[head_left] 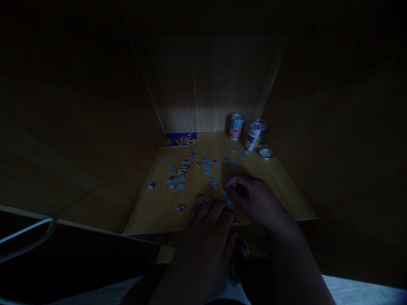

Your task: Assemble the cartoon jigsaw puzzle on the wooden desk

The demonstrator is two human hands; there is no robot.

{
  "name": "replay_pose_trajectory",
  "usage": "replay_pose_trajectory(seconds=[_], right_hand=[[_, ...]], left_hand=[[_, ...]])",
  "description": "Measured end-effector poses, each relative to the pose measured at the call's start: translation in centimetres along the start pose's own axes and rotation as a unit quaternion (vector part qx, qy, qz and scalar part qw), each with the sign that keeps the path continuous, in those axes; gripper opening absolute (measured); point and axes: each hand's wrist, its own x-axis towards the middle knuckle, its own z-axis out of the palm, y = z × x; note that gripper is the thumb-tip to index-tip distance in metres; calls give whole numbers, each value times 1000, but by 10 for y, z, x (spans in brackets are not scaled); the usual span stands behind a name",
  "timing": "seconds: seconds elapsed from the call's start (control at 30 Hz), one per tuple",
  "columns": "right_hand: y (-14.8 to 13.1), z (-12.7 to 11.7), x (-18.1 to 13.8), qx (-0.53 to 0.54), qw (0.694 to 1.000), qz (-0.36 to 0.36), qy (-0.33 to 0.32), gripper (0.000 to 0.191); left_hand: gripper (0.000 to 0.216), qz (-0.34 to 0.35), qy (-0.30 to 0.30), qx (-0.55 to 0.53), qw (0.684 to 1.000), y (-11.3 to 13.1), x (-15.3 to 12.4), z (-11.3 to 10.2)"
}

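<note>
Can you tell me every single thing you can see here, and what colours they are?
Loose puzzle pieces: many, mostly blue, scattered across the tabletop
Puzzle pieces by the hands: several, yellow and mixed, partly covered
Flat picture: one, blue, pink and yellow, far left
Tubs: two, multicoloured with clear tops, far right
Round lid: one plainly visible, silvery, beside the nearer tub
Tabletop: one, light brown, under everything
Wooden panels: three, brown, back and sides
Floor: one, greyish, bottom
Left hand: one, shadowed, over near pieces
Right hand: one, shadowed, fingertips at pieces

Small jigsaw pieces (180, 186), mostly scattered
</note>
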Motion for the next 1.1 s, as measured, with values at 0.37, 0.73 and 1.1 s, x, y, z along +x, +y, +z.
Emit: replay_pose_trajectory(seconds=[0.37,0.73,1.1], right_hand=[[-3,-1,0,2,1000,3,-2,11],[2,1,0,4,1000,3,-3,11],[-3,-1,0,0,1000,0,-1,11]], left_hand=[[32,7,0,8,1000,0,0,-1],[30,11,4,2,1000,-2,1,2],[29,17,12,5,1000,-3,1,3]])
